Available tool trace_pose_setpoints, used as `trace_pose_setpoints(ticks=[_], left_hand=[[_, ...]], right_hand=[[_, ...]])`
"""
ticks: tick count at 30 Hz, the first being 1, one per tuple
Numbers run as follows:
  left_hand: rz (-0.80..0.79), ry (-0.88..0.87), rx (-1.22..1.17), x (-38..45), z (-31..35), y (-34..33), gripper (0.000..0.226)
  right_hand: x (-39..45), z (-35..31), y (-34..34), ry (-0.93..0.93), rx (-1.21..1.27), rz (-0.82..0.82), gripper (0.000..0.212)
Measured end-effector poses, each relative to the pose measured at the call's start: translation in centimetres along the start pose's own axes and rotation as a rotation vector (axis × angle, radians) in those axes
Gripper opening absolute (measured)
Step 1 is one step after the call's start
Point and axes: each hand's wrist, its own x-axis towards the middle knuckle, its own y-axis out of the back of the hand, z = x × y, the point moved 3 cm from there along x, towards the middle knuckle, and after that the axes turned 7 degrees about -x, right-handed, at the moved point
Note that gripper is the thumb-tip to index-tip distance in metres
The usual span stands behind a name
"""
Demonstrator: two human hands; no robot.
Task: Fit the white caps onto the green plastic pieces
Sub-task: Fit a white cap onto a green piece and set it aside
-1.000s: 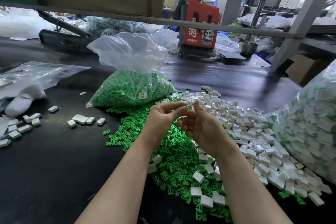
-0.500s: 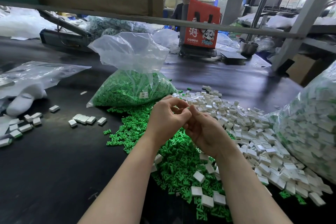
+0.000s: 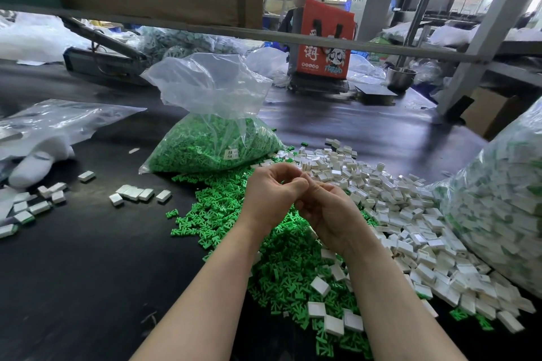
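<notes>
A dark desk (image 3: pixel 88 272) stretched across a workshop, with windows and grey metal posts behind it. At the far left lay a flat clear bag (image 3: pixel 58 117) above a white glove (image 3: pixel 32 167), and beside these sat a scatter of capped pieces (image 3: pixel 29 208) and a short row of white caps (image 3: pixel 137 193), well apart from the main piles. Further right stood a clear bag of green pieces (image 3: pixel 211 146), its neck loose and open. A loose pile of green plastic pieces (image 3: pixel 281 269) spread from that bag's foot toward the viewer, a few white caps lying on top of it.

Above that pile the left hand (image 3: pixel 269 199) and right hand (image 3: pixel 331 214) met, touching at the fingertips. The fingers of both hands were curled inward and pressed together around something small; what they held was hidden between them, so I cannot tell which piece it was.

To the right a broad heap of loose white caps (image 3: pixel 410 220) ran along the desk. At the far right bulged a large clear bag of finished white-and-green pieces (image 3: pixel 498 208), touching that heap. Behind, a person sat by an orange bag (image 3: pixel 325 41), near a metal bowl (image 3: pixel 401 77).
</notes>
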Motion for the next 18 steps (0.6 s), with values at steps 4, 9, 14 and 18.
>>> trace_pose_setpoints(ticks=[4,9,14,18], left_hand=[[-0.010,0.012,-0.014,-0.12,-0.09,-0.10,0.019],[-0.015,0.027,-0.037,-0.22,-0.15,-0.06,0.011],[-0.021,0.036,-0.037,-0.20,-0.12,-0.03,0.016],[-0.021,0.066,-0.086,0.14,-0.30,0.40,0.006]], right_hand=[[-0.07,-0.06,0.08,0.007,-0.026,0.021,0.022],[-0.16,-0.09,0.02,0.010,-0.041,0.025,0.022],[-0.15,-0.09,-0.13,0.012,-0.073,0.044,0.025],[-0.06,-0.04,-0.42,-0.010,-0.094,0.054,0.045]])
